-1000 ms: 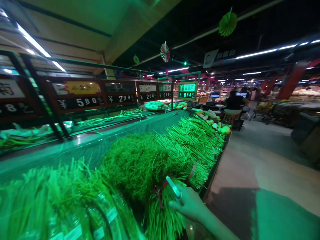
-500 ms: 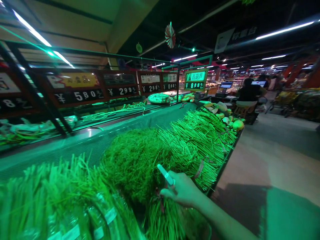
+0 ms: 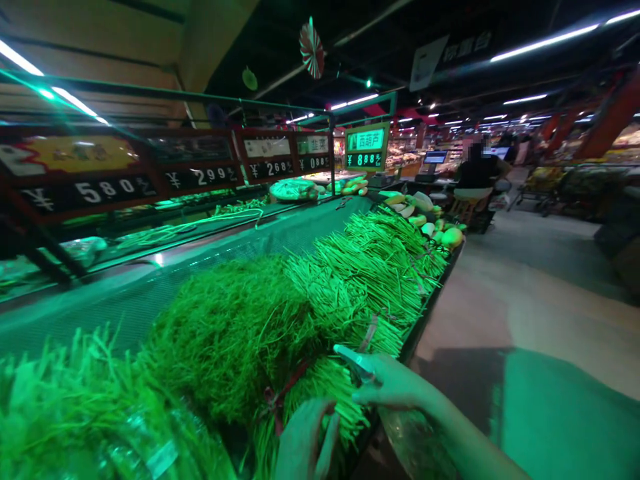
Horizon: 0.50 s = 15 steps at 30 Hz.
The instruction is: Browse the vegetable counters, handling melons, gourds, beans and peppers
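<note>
My right hand [image 3: 393,381] is over the front edge of the vegetable stand. A pale, stick-shaped piece [image 3: 353,360] juts forward along its index finger; I cannot tell whether it is worn or held. Below the hand hangs a clear plastic bag [image 3: 415,440], apparently from the curled fingers, which are hidden. My left hand [image 3: 305,440] enters from the bottom, on the pale stalks [image 3: 335,387] of a feathery green bundle, its bent thumb and finger apart. A reddish tie [image 3: 275,400] binds those stalks. The feathery leaves [image 3: 230,333] spread away from my hands.
Long green stalks [image 3: 370,267] lie farther along, beyond them pale gourds [image 3: 453,237]. Bagged leafy greens [image 3: 163,460] fill the near left. Price signs [image 3: 110,187] hang behind the stand. A person [image 3: 477,170] sits near a screen [image 3: 435,157]; the aisle floor [image 3: 500,287] runs right.
My left hand has come into view at the bottom, on the bundle's stalks. My right hand has shifted rightward, away from the tie. The view has swung so the stand sits farther left.
</note>
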Each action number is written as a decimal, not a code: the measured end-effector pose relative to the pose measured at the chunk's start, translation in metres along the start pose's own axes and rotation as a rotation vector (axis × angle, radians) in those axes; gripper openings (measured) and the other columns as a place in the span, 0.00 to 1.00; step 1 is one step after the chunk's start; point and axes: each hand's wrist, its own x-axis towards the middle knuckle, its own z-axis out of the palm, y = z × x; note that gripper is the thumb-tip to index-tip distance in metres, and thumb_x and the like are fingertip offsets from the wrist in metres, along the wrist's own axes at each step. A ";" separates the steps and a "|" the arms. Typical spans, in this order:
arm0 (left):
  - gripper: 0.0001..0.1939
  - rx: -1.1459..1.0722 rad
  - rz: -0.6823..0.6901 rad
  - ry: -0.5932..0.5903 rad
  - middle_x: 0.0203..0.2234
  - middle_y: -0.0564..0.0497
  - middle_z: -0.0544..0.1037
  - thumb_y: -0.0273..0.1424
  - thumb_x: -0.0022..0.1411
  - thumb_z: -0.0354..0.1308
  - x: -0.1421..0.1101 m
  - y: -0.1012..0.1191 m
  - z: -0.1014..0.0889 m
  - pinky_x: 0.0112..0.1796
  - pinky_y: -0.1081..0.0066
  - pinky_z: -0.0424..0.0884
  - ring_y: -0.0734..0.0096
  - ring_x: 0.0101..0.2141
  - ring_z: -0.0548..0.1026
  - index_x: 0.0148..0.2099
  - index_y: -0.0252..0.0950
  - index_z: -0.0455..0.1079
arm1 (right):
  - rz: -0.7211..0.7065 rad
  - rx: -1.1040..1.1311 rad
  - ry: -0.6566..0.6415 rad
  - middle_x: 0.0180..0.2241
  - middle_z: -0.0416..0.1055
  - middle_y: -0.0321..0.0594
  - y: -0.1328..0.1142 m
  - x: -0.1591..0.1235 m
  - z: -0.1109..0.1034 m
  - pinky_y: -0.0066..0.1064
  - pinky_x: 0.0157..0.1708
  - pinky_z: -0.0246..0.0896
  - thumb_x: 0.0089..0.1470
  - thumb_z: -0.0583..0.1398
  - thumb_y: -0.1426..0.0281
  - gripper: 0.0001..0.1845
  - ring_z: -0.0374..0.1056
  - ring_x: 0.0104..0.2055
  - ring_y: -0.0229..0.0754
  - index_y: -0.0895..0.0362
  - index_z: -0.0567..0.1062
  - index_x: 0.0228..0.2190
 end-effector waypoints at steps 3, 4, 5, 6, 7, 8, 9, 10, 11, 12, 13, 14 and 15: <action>0.10 0.112 0.086 0.127 0.37 0.49 0.81 0.34 0.69 0.51 0.029 0.015 0.018 0.40 0.73 0.77 0.69 0.39 0.80 0.47 0.40 0.71 | 0.086 0.054 0.075 0.23 0.55 0.26 0.038 -0.017 -0.026 0.25 0.28 0.47 0.49 0.64 0.64 0.46 0.53 0.27 0.35 0.50 0.55 0.67; 0.10 0.154 0.107 0.137 0.37 0.48 0.81 0.34 0.68 0.51 0.036 0.017 0.026 0.40 0.71 0.78 0.68 0.39 0.80 0.47 0.40 0.71 | 0.123 0.047 0.123 0.23 0.55 0.26 0.053 -0.023 -0.037 0.25 0.28 0.47 0.50 0.63 0.64 0.46 0.52 0.27 0.35 0.50 0.54 0.67; 0.10 0.196 0.127 0.145 0.38 0.48 0.81 0.33 0.68 0.51 0.040 0.016 0.034 0.40 0.70 0.78 0.66 0.39 0.80 0.48 0.39 0.70 | 0.169 0.024 0.184 0.23 0.56 0.27 0.068 -0.028 -0.050 0.26 0.28 0.47 0.51 0.62 0.64 0.45 0.53 0.27 0.36 0.49 0.54 0.67; 0.10 0.238 0.137 0.152 0.38 0.47 0.81 0.32 0.68 0.52 0.043 0.013 0.042 0.40 0.69 0.78 0.65 0.40 0.79 0.48 0.39 0.70 | 0.223 -0.012 0.246 0.23 0.57 0.27 0.083 -0.032 -0.062 0.26 0.28 0.47 0.51 0.61 0.64 0.43 0.54 0.27 0.36 0.49 0.55 0.67; 0.10 0.278 0.139 0.154 0.39 0.47 0.80 0.32 0.67 0.52 0.043 0.009 0.051 0.40 0.68 0.78 0.65 0.40 0.79 0.49 0.39 0.70 | 0.279 -0.054 0.300 0.24 0.58 0.28 0.097 -0.035 -0.074 0.27 0.28 0.48 0.51 0.60 0.64 0.41 0.55 0.27 0.37 0.50 0.58 0.66; 0.11 0.317 0.136 0.153 0.39 0.46 0.80 0.32 0.67 0.53 0.042 0.003 0.059 0.40 0.68 0.78 0.64 0.40 0.79 0.49 0.38 0.70 | 0.332 -0.091 0.344 0.24 0.59 0.29 0.109 -0.037 -0.085 0.27 0.29 0.49 0.52 0.60 0.64 0.39 0.57 0.28 0.38 0.50 0.61 0.65; 0.11 0.350 0.126 0.148 0.39 0.46 0.80 0.31 0.66 0.54 0.039 -0.004 0.066 0.40 0.68 0.78 0.64 0.40 0.79 0.49 0.38 0.70 | 0.369 -0.114 0.383 0.24 0.60 0.29 0.117 -0.038 -0.095 0.27 0.29 0.49 0.52 0.60 0.64 0.36 0.58 0.28 0.38 0.51 0.64 0.63; 0.10 0.375 0.120 0.134 0.39 0.47 0.80 0.31 0.66 0.54 0.036 -0.010 0.072 0.40 0.68 0.78 0.64 0.40 0.79 0.49 0.38 0.70 | 0.379 -0.123 0.409 0.25 0.60 0.30 0.122 -0.037 -0.103 0.28 0.30 0.50 0.52 0.60 0.64 0.34 0.58 0.28 0.38 0.52 0.66 0.61; 0.10 0.391 0.118 0.117 0.39 0.46 0.80 0.31 0.66 0.54 0.032 -0.016 0.077 0.41 0.67 0.77 0.64 0.40 0.79 0.49 0.39 0.70 | 0.357 -0.121 0.417 0.25 0.60 0.30 0.123 -0.034 -0.110 0.27 0.30 0.50 0.52 0.60 0.64 0.32 0.58 0.28 0.38 0.53 0.68 0.59; 0.10 0.402 0.111 0.102 0.39 0.46 0.80 0.30 0.66 0.53 0.029 -0.021 0.081 0.42 0.67 0.77 0.64 0.41 0.79 0.48 0.39 0.70 | 0.311 -0.110 0.406 0.25 0.60 0.30 0.119 -0.029 -0.114 0.27 0.30 0.50 0.53 0.60 0.63 0.30 0.58 0.28 0.37 0.53 0.69 0.57; 0.09 0.408 0.104 0.096 0.39 0.46 0.80 0.30 0.66 0.53 0.027 -0.024 0.085 0.43 0.66 0.76 0.63 0.41 0.79 0.48 0.39 0.71 | 0.250 -0.100 0.379 0.25 0.61 0.29 0.111 -0.022 -0.115 0.27 0.30 0.50 0.52 0.60 0.63 0.28 0.58 0.28 0.37 0.54 0.71 0.56; 0.09 0.411 0.092 0.092 0.38 0.45 0.80 0.30 0.67 0.52 0.025 -0.026 0.087 0.43 0.65 0.76 0.63 0.41 0.78 0.46 0.39 0.71 | 0.187 -0.097 0.331 0.25 0.62 0.29 0.099 -0.014 -0.114 0.26 0.29 0.49 0.52 0.61 0.62 0.26 0.59 0.28 0.36 0.54 0.73 0.53; 0.09 0.419 0.080 0.090 0.38 0.45 0.80 0.30 0.67 0.51 0.025 -0.028 0.089 0.43 0.64 0.75 0.63 0.41 0.79 0.45 0.39 0.71 | 0.133 -0.109 0.276 0.25 0.64 0.30 0.084 -0.005 -0.112 0.26 0.29 0.49 0.51 0.62 0.61 0.24 0.59 0.28 0.36 0.54 0.74 0.50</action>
